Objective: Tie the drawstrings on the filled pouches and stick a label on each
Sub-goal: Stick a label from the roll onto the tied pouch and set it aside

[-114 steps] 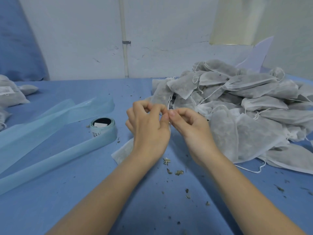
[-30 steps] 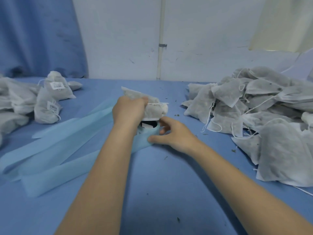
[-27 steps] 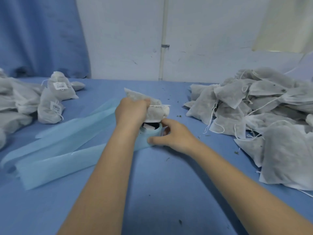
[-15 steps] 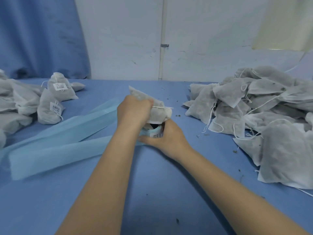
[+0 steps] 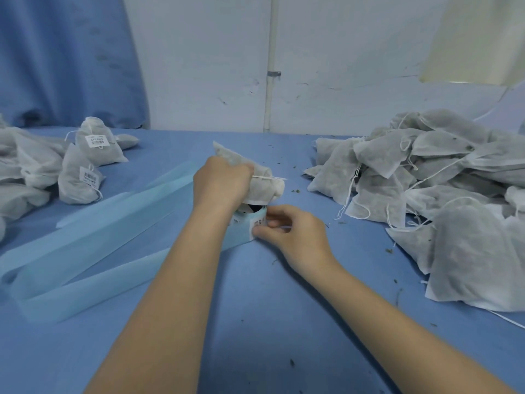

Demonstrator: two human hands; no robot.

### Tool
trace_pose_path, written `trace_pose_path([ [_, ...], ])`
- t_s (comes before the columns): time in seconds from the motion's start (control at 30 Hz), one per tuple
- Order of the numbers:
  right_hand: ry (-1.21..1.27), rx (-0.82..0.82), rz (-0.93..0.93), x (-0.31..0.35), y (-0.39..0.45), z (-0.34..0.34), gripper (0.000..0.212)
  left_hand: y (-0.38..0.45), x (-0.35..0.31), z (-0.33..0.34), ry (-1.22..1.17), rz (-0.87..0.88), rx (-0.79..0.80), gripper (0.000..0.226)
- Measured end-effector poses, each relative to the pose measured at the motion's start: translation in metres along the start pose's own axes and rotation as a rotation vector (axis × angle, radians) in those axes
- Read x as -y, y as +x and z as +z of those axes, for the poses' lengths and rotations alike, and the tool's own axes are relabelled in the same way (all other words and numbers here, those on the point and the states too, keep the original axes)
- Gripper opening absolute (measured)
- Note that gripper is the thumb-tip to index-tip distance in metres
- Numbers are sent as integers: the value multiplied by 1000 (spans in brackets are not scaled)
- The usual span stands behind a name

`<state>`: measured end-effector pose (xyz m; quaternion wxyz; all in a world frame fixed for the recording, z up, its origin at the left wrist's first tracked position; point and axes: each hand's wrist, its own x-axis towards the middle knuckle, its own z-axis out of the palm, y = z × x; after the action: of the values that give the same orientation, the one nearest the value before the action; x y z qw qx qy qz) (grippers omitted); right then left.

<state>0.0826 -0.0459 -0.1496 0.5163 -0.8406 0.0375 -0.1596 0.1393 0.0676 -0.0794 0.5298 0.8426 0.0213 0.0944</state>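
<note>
My left hand (image 5: 220, 183) grips a filled grey pouch (image 5: 264, 184) with its drawstring tied, held just above the label roll (image 5: 245, 227) in the middle of the blue table. My right hand (image 5: 287, 231) is at the roll's right side, thumb and fingers pinching a white label (image 5: 258, 224) on its outer turn. A heap of untied pouches (image 5: 431, 177) lies at the right. Tied, labelled pouches (image 5: 85, 166) lie at the left.
Long strips of pale blue label backing (image 5: 93, 240) trail from the roll across the table's left half. Bits of dried herb (image 5: 297, 190) are scattered on the blue table (image 5: 284, 322). A white wall with a pipe (image 5: 270, 66) stands behind.
Since the first frame my hands finished at the drawstring and the pouch was carried left to the roll. In the last second my right hand slid around the roll and pinched a label on it.
</note>
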Motion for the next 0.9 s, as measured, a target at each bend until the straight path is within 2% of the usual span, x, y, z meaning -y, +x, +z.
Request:
trace_pose_path([
  [0.17,-54,-74,-41,-2,2,7,20,0,-2,0,11,9,10,27],
  [0.27,-57,-105,-61,-3,1,7,11,-1,-3,0,16,15,16,18],
  [0.37,-67,-128,-68,-3,-1,6,20,-2,-3,0,6,7,15,13],
  [0.53,-72,-138,-60,-1,-2,6,21,-1,-1,1,3,-1,11,27],
  [0.9,-17,-59,15,8,-6,6,27,1,0,0,12,4,7,26],
])
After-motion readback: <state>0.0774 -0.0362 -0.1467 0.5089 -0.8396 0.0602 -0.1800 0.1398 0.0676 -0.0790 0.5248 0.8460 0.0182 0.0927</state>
